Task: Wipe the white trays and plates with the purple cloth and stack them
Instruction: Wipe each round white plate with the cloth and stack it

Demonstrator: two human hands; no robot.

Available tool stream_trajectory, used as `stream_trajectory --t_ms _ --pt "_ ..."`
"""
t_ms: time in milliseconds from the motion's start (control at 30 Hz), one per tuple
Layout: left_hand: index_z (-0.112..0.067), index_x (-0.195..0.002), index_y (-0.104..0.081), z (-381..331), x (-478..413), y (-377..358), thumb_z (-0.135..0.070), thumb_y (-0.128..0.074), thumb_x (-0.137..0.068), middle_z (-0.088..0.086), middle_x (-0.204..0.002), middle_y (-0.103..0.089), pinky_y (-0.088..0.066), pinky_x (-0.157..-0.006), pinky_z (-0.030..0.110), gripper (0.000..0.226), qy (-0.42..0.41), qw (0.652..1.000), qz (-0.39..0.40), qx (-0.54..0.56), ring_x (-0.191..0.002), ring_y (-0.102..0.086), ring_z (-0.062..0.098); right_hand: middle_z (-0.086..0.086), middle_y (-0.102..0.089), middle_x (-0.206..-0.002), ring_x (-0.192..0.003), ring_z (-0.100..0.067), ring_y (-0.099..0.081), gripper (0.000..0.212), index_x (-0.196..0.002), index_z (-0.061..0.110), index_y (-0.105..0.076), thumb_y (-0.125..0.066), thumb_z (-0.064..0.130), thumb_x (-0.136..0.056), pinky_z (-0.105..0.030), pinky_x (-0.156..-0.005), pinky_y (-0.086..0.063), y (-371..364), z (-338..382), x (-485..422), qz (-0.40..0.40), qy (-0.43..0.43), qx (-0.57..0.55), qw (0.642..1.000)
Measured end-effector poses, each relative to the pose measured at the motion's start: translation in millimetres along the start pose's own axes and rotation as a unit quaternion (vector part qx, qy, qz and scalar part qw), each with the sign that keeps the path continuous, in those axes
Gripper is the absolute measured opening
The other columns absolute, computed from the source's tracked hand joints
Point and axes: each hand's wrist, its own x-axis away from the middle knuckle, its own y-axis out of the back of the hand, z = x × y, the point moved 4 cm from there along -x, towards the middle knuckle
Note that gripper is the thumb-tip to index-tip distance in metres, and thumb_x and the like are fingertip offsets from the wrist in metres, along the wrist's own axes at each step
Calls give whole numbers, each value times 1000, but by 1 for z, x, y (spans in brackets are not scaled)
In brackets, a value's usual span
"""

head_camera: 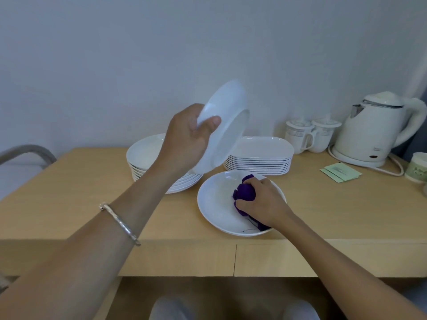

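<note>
- A grey chair arm point(25, 153) stands beside the left end of the bench point(69, 192). The widest stretch of open wood lies between it and the plates, and I judge that the best room for setting things down.
- The plate stack point(143, 153) sits toward the back, partly hidden by the left forearm. I cannot tell whether these plates are wiped or waiting.
- The left grip point(184, 139) holds a lifted plate point(228, 116) by its rim, thumb on the near face and fingers behind. The plate is tipped almost on edge above the stack (its rim is blurred).
- A single plate point(215, 204) lies flat at the front, its near rim close to the bench's front edge. A hard wipe toward the body could slide it off.
- The right grip point(263, 202) is curled round the bunched purple cloth point(245, 192), which rests inside that plate. Wiping it looks like the step in hand.
- The tray stack point(261, 155) stands just behind, evenly piled (done or untouched, not shown). The task seems somewhere midway.
- Two mugs point(300, 137), a kettle point(374, 130) and green sachets point(339, 172) crowd the right end, leaving little room there.
</note>
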Motion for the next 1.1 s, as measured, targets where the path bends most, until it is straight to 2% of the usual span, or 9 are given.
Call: stream_trajectory --t_ms 100,233,300,367,467,633,800,1000,1100 --pt "-29 -84 -57 -2 -8 14 -18 -60 -92 -15 -79 -61 -43 -62 10 13 -18 999 -38 18 -67 -56 -9 2 -40 -115 -103 -16 -44 57 -127 27 -46 -68 39 -77 -25 -85 -38 -1 0 1 3 1 0 1000" --pt "-19 -98 -58 4 -16 27 -28 -54 -93 -7 -75 -57 -42 -65 24 11 -68 987 -30 -145 -71 -55 15 2 -39 -113 -108 -19 -44 57 -128 26 -45 -68 39 -78 -29 -90 -41 -1 1 1 6 0 6 1000" --pt "-14 -108 -58 18 -17 27 -38 -45 -91 1 -66 -51 -36 -62 33 32 -90 950 8 -300 -70 -53 32 2 -40 -113 -106 -19 -44 56 -127 26 -45 -68 39 -78 -29 -88 -42 -2 1 1 6 -3 12 1000" --pt "-12 -116 -56 38 -15 25 -37 -43 -97 8 -69 -56 -32 -64 34 34 -112 895 42 -430 -75 -58 39 0 -42 -114 -107 -20 -44 55 -126 25 -45 -67 40 -78 -31 -89 -43 -3 3 0 10 -6 22 1000" --pt "-12 -119 -54 72 -8 24 -30 -43 -99 17 -85 -68 -32 -65 35 29 -113 852 79 -504 -81 -62 41 -3 -41 -116 -110 -24 -41 55 -127 23 -43 -64 42 -79 -33 -91 -40 -6 7 -3 26 -10 54 998" --pt "-8 -103 -59 105 4 31 -22 -53 -97 17 -70 -66 -30 -57 32 17 -116 835 105 -528 -62 -61 39 -2 -39 -114 -111 -24 -38 55 -128 23 -41 -61 43 -81 -34 -91 -39 -9 7 -3 31 -15 77 996" --pt "-9 -106 -62 124 4 37 -27 -50 -97 15 -74 -67 -32 -57 31 24 -108 841 122 -515 -67 -61 37 -3 -41 -120 -113 -23 -37 55 -130 26 -40 -60 42 -82 -34 -94 -37 -10 6 -3 24 -12 69 997" --pt "-12 -115 -57 133 4 30 -43 -23 -98 3 -104 -67 -48 -70 36 49 -105 831 195 -510 -98 -60 26 -2 -41 -125 -116 -22 -36 57 -133 27 -40 -61 42 -82 -33 -96 -37 -11 3 -4 16 -9 62 998" --pt "-8 -119 -60 136 9 27 -46 -4 -88 8 -115 -66 -42 -98 45 74 -104 840 193 -497 -112 -59 28 -1 -42 -127 -118 -22 -36 56 -133 28 -39 -59 44 -84 -35 -98 -36 -11 3 -3 21 4 69 997"
